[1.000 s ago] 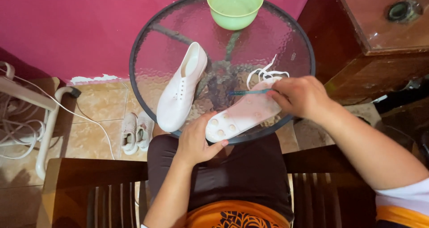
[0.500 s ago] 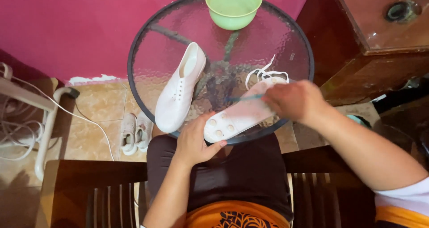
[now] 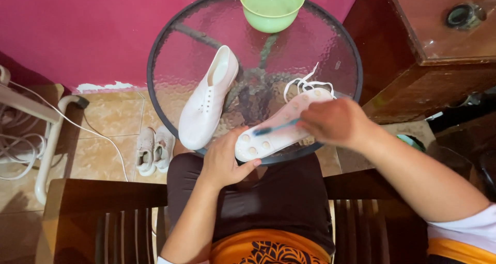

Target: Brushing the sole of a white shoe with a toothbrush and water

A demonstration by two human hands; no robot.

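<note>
My left hand (image 3: 226, 158) grips the heel end of a white shoe (image 3: 279, 127) turned sole up at the near edge of a round glass table (image 3: 170, 57). My right hand (image 3: 336, 122) holds a teal toothbrush (image 3: 276, 128) with its head laid across the sole. A second white shoe (image 3: 208, 98) lies upright on the glass to the left, without laces. Loose white laces (image 3: 305, 83) lie beyond the upturned shoe's toe.
A green bowl (image 3: 272, 4) of water stands at the table's far edge. A small pair of white shoes (image 3: 155, 149) sits on the tiled floor at left. A dark wooden cabinet (image 3: 434, 41) stands right; white tubing and cords (image 3: 31, 134) lie far left.
My right hand has slid the toothbrush along the sole toward the heel, closer to my left hand. The shoe stays held in place.
</note>
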